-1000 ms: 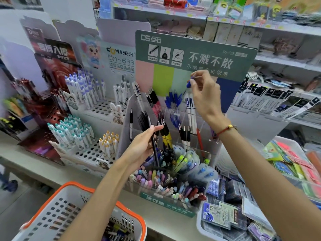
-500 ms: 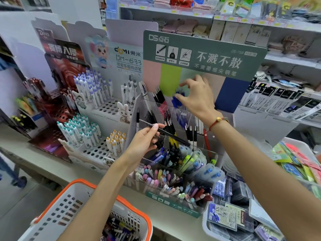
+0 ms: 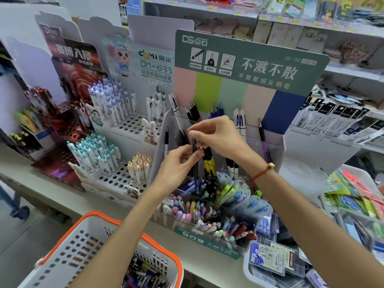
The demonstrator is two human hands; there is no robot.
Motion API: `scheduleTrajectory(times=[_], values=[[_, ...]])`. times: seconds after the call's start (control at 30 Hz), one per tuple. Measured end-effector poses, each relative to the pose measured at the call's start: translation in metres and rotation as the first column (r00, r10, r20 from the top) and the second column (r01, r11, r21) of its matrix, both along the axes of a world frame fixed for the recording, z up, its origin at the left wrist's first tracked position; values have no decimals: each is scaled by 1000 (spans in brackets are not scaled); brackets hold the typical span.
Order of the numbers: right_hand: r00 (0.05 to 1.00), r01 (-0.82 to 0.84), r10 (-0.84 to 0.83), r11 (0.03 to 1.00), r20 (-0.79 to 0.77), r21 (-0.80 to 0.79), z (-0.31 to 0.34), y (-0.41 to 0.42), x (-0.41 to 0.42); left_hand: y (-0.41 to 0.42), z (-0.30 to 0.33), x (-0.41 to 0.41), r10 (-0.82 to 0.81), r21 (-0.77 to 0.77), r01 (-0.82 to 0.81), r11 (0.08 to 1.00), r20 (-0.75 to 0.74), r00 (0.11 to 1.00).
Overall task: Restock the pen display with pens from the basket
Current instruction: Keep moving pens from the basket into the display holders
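Note:
A clear tiered pen display (image 3: 276, 146) with a green header card stands on the counter, its compartments holding black, blue, white and pastel pens. Both hands meet over its upper left compartments. My left hand (image 3: 176, 165) pinches a thin black pen (image 3: 195, 163) that stands nearly upright, its lower end down among the pens below. My right hand (image 3: 216, 136) pinches the same pen near its top. A white basket with an orange rim (image 3: 62, 246) sits at the lower left, with several loose pens (image 3: 143, 271) in its bottom.
White peg-hole stands with blue-capped pens (image 3: 110, 102), teal-capped pens (image 3: 93, 152) and yellow-capped pens (image 3: 139, 167) flank the display on the left. A grey bin of packaged refills (image 3: 270, 260) sits at the right. Stocked shelves run behind.
My right hand came down from the blue pens at the back to the black pen in my left hand. The pen swung from slanted to nearly upright. The view moved closer.

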State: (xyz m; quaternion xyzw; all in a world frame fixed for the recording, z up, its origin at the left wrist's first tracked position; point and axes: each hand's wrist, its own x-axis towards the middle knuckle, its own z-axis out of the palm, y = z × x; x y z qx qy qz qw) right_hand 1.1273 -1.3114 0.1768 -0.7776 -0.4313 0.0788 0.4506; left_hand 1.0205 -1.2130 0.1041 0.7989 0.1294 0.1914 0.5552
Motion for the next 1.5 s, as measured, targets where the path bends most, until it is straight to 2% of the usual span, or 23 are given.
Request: scheduleTrajectory(times=[0.07,0.17,0.3,0.5,0.57,0.63,0.73,0.83,1.0,1.1,1.17,1.23,1.3,1.37,1.5], values=[[989,100,-118,979,93,180,-2,-2,3,11,-6,-7,70,159,-58,986,-72,995],[929,227,-321,887,183,401,-4,-6,7,26,-16,-18,209,408,-123,905,-175,962],[904,238,-372,848,212,473,-16,0,3,34,-38,-17,228,542,-20,840,-319,920],[933,274,-302,949,198,157,-46,21,14,37,-43,-14,260,625,-10,781,-311,914],[921,276,-280,960,272,56,-51,27,14,39,-41,-13,254,629,-5,777,-306,917],[862,288,-242,957,445,-37,-54,30,11,41,-39,-12,251,627,1,779,-314,916],[724,273,-160,960,671,-66,-60,35,8,42,-38,-12,250,634,20,773,-334,909],[661,299,-56,935,748,-194,-65,39,4,42,-37,-13,250,647,47,761,-358,900],[718,294,-86,937,691,-189,-62,31,2,39,-34,-17,228,620,50,783,-360,905],[759,222,-117,971,641,-85,-61,19,-14,35,-36,-35,279,539,-95,837,-272,921],[844,134,-77,988,530,-70,-63,12,-32,32,-41,-55,348,436,-221,872,-238,907],[932,45,-4,993,361,-107,-73,10,-50,32,-52,-81,417,301,-339,891,-253,873],[973,-36,74,984,218,-173,-89,13,-67,32,-66,-108,457,230,-401,887,-306,835],[971,-149,194,947,138,-286,-111,22,-87,33,-85,-138,471,172,-440,882,-371,800],[910,-374,413,796,-25,-475,-161,44,-131,32,-125,-197,524,101,-549,830,-478,705]])
